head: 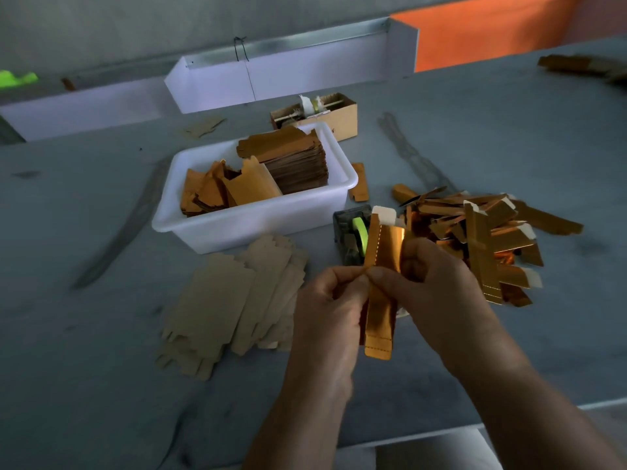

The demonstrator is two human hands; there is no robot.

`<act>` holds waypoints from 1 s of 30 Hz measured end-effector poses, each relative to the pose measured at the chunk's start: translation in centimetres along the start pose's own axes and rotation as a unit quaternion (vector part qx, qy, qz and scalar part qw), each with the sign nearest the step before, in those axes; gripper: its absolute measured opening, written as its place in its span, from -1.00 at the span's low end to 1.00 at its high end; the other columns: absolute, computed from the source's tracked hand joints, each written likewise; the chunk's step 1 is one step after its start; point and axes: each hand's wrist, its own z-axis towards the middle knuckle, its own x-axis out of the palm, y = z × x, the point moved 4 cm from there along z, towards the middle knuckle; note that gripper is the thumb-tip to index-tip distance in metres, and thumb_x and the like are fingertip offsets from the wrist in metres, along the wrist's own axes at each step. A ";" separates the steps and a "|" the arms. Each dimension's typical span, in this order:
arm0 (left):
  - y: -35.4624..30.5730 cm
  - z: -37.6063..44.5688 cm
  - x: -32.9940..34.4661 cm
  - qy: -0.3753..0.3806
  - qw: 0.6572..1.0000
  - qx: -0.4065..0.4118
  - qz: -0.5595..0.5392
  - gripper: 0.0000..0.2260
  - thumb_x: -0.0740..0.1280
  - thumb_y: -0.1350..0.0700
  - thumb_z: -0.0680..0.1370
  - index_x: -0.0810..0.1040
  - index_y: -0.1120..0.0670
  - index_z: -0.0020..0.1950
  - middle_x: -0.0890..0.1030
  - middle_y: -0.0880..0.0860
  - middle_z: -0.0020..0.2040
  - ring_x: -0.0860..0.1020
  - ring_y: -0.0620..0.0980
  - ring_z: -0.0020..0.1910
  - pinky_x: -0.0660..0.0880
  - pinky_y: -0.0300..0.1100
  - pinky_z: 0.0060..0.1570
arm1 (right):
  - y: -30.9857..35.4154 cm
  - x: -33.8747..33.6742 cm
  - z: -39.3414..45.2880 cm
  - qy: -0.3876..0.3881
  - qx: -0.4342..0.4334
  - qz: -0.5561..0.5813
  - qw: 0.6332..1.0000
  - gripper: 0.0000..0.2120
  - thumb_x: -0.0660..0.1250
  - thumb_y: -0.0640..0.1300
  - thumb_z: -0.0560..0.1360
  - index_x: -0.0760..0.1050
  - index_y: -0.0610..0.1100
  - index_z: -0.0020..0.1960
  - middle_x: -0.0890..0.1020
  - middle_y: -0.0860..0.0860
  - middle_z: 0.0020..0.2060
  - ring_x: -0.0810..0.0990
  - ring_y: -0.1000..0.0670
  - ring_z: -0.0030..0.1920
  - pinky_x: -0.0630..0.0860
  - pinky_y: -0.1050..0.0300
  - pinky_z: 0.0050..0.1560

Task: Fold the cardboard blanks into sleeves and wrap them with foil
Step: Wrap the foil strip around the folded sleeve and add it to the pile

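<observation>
Sleeve: a gold foil-faced sleeve [381, 283] is being held upright above the grey table [509, 137], a white flap showing at its top end.
Left hand: the left hand [327, 307] is pinching the sleeve's left edge about midway along its length, fingers curled in toward the palm.
Right hand: the right hand [431, 286] is gripping the sleeve from the right, its thumb lying across the front face and meeting the left thumb.
Finished sleeves: a loose heap of gold sleeves [488, 242] is lying just right of and beyond the grip.
Cardboard blanks: a fanned stack of plain brown blanks [234, 300] is lying flat on the table to the left of the grip.
Tape dispenser: a dark dispenser with a green roll [353, 237] is sitting right behind the held sleeve.
White tub: a white tub [258, 222] is sitting beyond the grip to the left, holding gold sheets and a tall stack of blanks.
Cardboard box: a small open box [339, 117] is standing farther back, behind the tub.
</observation>
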 end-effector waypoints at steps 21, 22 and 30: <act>2.2 4.2 -12.3 -0.179 0.750 -0.086 0.630 -0.77 0.18 0.17 0.60 0.54 0.25 0.13 0.54 0.22 0.18 0.47 0.21 0.21 0.42 -0.04 0.12 | -2.1 -6.8 6.0 -0.200 0.055 -0.211 0.955 -0.59 0.23 -0.09 0.53 0.36 -0.12 0.37 0.43 -0.17 0.27 0.43 -0.17 0.22 0.40 0.03 0.08; 2.3 4.3 -12.2 -0.178 0.742 -0.086 0.640 -0.78 0.16 0.22 0.60 0.54 0.23 0.14 0.54 0.20 0.17 0.48 0.19 0.20 0.44 -0.05 0.09 | -2.2 -6.1 5.5 -0.192 0.035 -0.217 0.957 -0.63 0.24 -0.09 0.53 0.41 -0.12 0.32 0.46 -0.15 0.24 0.46 -0.13 0.17 0.36 0.12 -0.01; 3.1 4.0 -11.6 -0.139 0.683 -0.039 0.716 -0.60 0.07 -0.07 0.64 0.51 0.20 0.18 0.49 0.16 0.21 0.43 0.11 0.23 0.42 -0.08 0.05 | -1.5 -4.5 3.0 -0.192 -0.037 -0.202 0.960 -0.75 0.25 -0.14 0.54 0.52 -0.10 0.20 0.49 -0.08 0.21 0.37 0.10 0.00 0.19 0.52 -0.28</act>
